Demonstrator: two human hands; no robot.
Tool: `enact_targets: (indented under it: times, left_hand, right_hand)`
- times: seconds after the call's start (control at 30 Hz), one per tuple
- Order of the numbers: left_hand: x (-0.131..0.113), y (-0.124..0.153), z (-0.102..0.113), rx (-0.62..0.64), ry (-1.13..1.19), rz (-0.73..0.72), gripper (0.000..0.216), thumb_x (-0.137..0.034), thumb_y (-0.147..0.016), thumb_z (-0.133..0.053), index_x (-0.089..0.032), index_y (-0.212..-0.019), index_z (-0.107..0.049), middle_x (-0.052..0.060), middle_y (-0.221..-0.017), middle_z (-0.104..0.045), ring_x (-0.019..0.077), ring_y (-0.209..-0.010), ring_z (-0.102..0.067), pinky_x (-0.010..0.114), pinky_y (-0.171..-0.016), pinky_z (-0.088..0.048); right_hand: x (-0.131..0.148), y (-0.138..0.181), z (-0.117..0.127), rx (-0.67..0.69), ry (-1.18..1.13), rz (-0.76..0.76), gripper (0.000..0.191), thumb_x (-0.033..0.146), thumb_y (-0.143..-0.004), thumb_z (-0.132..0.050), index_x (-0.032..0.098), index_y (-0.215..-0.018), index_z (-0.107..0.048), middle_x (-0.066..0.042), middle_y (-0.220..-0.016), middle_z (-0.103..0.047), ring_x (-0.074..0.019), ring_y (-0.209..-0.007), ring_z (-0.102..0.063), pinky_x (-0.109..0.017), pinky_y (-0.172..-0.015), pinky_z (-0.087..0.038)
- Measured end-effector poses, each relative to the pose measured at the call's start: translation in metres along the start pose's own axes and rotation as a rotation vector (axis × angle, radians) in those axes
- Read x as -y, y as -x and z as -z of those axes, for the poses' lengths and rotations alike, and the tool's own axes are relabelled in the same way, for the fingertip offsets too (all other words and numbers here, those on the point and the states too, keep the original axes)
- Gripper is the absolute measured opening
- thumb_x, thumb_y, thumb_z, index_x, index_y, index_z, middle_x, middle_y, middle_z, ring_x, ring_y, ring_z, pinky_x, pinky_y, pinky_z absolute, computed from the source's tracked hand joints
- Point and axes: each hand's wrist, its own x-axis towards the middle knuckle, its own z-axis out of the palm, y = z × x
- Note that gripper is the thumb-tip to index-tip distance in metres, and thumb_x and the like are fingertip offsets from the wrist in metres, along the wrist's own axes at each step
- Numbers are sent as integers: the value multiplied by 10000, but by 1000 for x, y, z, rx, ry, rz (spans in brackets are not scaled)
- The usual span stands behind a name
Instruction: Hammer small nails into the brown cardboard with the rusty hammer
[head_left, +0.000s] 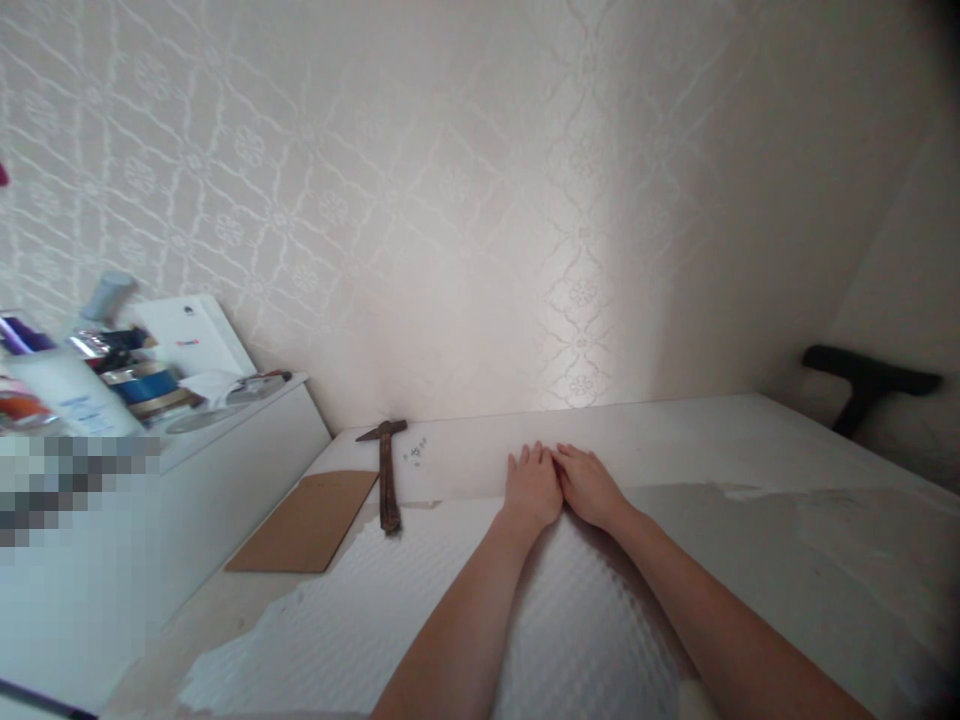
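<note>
My left hand (531,485) and my right hand (589,484) lie flat side by side, fingers stretched out, thumbs touching. Both press on the far edge of a white textured sheet (360,620) that is spread over a white board (675,430). Neither hand holds anything. A hammer (387,478) with a wooden handle lies to the left of my left hand, its head toward the wall. A few small nails (416,452) lie scattered just right of the hammer head.
A brown cardboard piece (307,522) lies left of the hammer. A white cabinet (225,470) at left carries bottles, tape rolls and clutter. A patterned wall (450,200) stands behind. A black handle-like object (862,385) sits at far right.
</note>
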Motion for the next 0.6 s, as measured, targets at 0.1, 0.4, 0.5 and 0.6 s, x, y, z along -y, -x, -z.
enact_targets:
  times: [0.1,0.4,0.5,0.6]
  left_hand:
    - [0,0,0,-3,-2,4,510,-212,-944,-235,-114,-1432,-346,119,-1515,-315,266,-1396,-275,472,-1132,-242]
    - [0,-1,-1,-12,-7,-6,511,-209,-944,-233,-86,-1424,-356,122,-1518,-304,272,-1390,-285,475,-1132,-246]
    - [1,-1,-2,-24,-8,-12,512,-206,-939,-243,-75,-1420,-361,128,-1517,-303,281,-1390,-282,487,-1128,-251]
    - [0,-1,-1,-10,-9,-7,511,-215,-944,-244,-91,-1428,-351,123,-1517,-308,276,-1393,-279,481,-1132,-245]
  right_hand:
    - [-1,-1,0,5,4,3,449,160,-926,-324,133,-1331,-518,-166,-1404,-482,-251,-1316,-407,-456,-1089,-268]
    - [-2,-2,-2,9,17,1,451,166,-930,-330,114,-1342,-506,-166,-1415,-470,-263,-1323,-398,-452,-1093,-270]
    - [-1,-1,-1,1,16,0,453,163,-928,-330,122,-1343,-505,-169,-1413,-471,-260,-1326,-395,-461,-1088,-279]
    - [-1,0,-1,2,11,-1,458,164,-929,-322,118,-1349,-498,-173,-1410,-473,-260,-1328,-393,-466,-1089,-276]
